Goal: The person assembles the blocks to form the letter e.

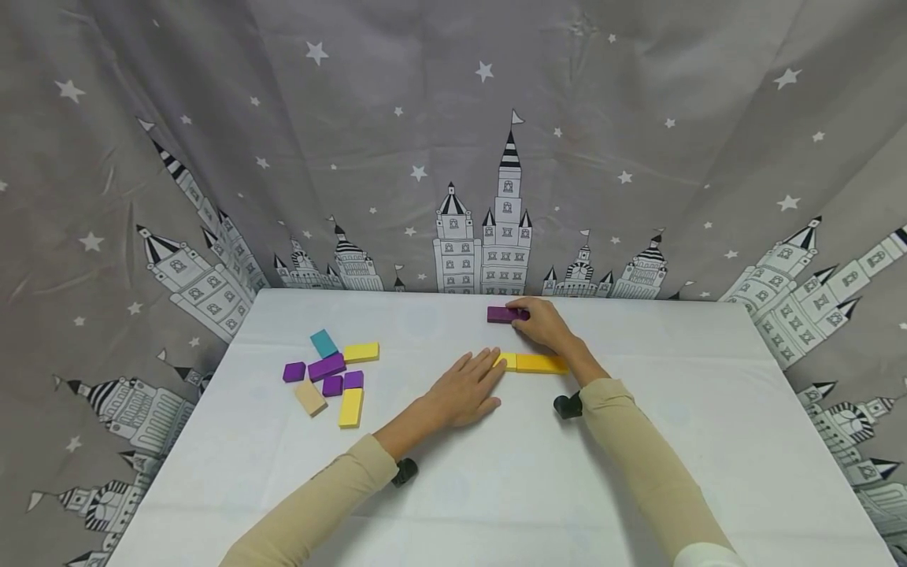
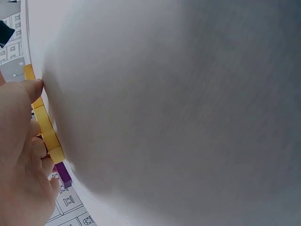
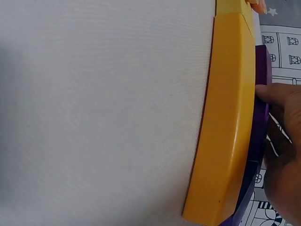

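Note:
A dark purple block (image 1: 499, 315) lies near the back edge of the table, and my right hand (image 1: 544, 324) pinches its right part. Thumb against the front face of the purple block (image 3: 262, 70), fingers behind it, is how the right wrist view shows the grip. In front of it, a long orange-yellow block (image 1: 541, 364) stands end to end with a lighter yellow block (image 1: 508, 361). My left hand (image 1: 457, 395) lies with extended fingers at the left end of that row, fingertips by the lighter block. In the left wrist view, the fingers partly hide the yellow row (image 2: 46, 126).
To the left lies a loose group: a teal block (image 1: 323, 343), two yellow blocks (image 1: 361, 353), a tan block (image 1: 310, 398) and several purple blocks (image 1: 327, 366). A white cloth (image 1: 496, 504) covers the table. Behind hangs a grey castle-print curtain (image 1: 397, 157).

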Demonstrator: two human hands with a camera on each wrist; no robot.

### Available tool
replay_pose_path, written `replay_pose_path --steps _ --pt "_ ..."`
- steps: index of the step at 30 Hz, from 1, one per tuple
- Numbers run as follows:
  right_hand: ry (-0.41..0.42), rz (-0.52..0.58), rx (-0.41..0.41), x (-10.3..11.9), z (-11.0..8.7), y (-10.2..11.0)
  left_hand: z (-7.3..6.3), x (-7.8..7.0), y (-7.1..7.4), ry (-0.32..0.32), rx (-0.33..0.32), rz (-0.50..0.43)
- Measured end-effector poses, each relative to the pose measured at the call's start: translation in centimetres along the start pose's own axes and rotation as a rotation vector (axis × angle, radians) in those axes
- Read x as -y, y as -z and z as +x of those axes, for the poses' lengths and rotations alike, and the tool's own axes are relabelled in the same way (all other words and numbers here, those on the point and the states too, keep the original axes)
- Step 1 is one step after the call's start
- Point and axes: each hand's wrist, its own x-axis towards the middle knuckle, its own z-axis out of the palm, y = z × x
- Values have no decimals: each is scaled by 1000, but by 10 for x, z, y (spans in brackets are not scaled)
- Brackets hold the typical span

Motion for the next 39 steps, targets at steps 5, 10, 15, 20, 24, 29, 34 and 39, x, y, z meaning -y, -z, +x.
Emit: replay_pose_path --steps 5,10,15,20,24,29,34,39 --pt "-4 2 10 1 1 -1 0 1 -1 3 1 -2" --pt "-13 3 18 0 1 -3 1 1 -2 4 -6 -12" --pt "-11 5 23 -1 2 -3 0 1 -3 0 -12 -14" --pt "-5 13 31 0 2 -1 0 0 -2 0 -14 -14" --pt "2 6 31 0 2 0 0 1 -2 -1 -14 -12" --pt "10 0 21 2 -4 2 0 0 -2 -5 -19 -9" --pt "-3 4 -5 3 -14 6 -1 0 0 5 2 -26" --pt "-1 -19 -21 1 -27 12 -2 -1 2 5 8 -37"
